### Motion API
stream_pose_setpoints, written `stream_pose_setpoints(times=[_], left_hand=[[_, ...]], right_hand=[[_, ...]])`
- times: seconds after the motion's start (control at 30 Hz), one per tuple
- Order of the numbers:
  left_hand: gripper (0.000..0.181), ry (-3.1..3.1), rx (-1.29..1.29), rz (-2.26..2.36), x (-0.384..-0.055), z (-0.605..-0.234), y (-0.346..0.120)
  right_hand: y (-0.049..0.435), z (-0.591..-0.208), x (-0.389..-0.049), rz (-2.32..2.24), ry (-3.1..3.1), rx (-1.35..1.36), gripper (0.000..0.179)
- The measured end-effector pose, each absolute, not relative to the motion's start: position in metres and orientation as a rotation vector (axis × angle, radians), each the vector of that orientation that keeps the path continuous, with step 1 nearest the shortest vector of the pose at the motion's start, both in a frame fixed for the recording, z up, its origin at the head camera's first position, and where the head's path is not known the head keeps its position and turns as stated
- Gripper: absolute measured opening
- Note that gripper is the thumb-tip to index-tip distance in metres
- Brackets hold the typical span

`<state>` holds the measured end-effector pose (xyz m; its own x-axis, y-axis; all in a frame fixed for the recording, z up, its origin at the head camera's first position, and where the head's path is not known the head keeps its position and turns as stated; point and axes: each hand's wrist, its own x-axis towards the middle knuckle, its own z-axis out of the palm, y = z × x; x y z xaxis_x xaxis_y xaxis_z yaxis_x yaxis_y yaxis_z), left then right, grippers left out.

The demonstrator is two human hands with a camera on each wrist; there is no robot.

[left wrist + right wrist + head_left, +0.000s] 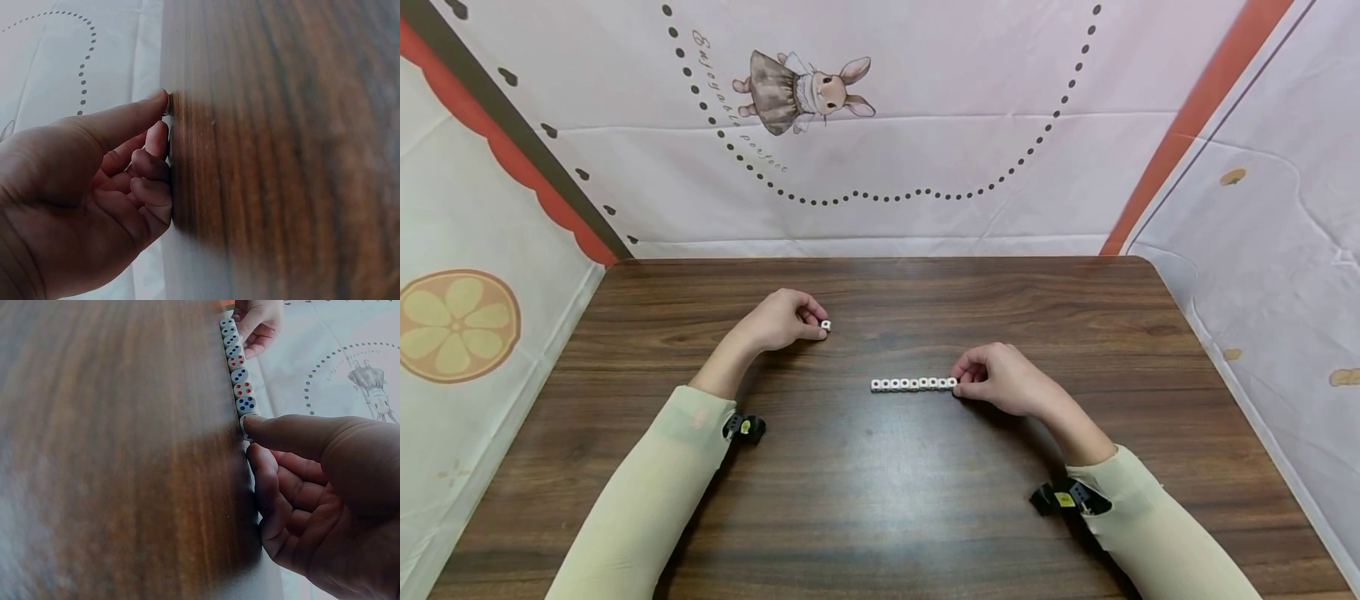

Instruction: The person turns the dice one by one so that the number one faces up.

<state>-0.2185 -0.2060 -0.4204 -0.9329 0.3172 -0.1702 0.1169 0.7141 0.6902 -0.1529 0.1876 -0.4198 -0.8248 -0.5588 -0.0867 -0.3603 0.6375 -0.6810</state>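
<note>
A straight row of several white dice (904, 384) lies on the wooden table, each with a single red dot facing up. At the row's right end my right hand (1006, 380) pinches the last die (952, 382) between thumb and fingers. Blue and red pips show along the side of the row in the right wrist view, where the thumb (294, 432) covers part of the end die. Farther back and to the left, my left hand (784, 320) pinches a separate die (826, 325) at its fingertips. The left wrist view mostly hides this die behind the thumb (134, 120).
The brown wooden table (865, 500) reaches under both forearms. Printed cloth (955, 83) with a rabbit figure (805, 92) hangs behind its far edge, and more cloth stands along both sides. Each wrist wears a small black camera (745, 427).
</note>
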Motion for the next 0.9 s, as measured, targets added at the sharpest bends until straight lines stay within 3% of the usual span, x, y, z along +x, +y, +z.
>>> stream_pose_setpoints(times=[0.9], left_hand=[[0.013, 2.685, 0.429, 1.007, -0.204, -0.417, -0.207]], right_hand=[[0.189, -0.422, -0.154, -0.986, 2.567, -0.738, 0.007]])
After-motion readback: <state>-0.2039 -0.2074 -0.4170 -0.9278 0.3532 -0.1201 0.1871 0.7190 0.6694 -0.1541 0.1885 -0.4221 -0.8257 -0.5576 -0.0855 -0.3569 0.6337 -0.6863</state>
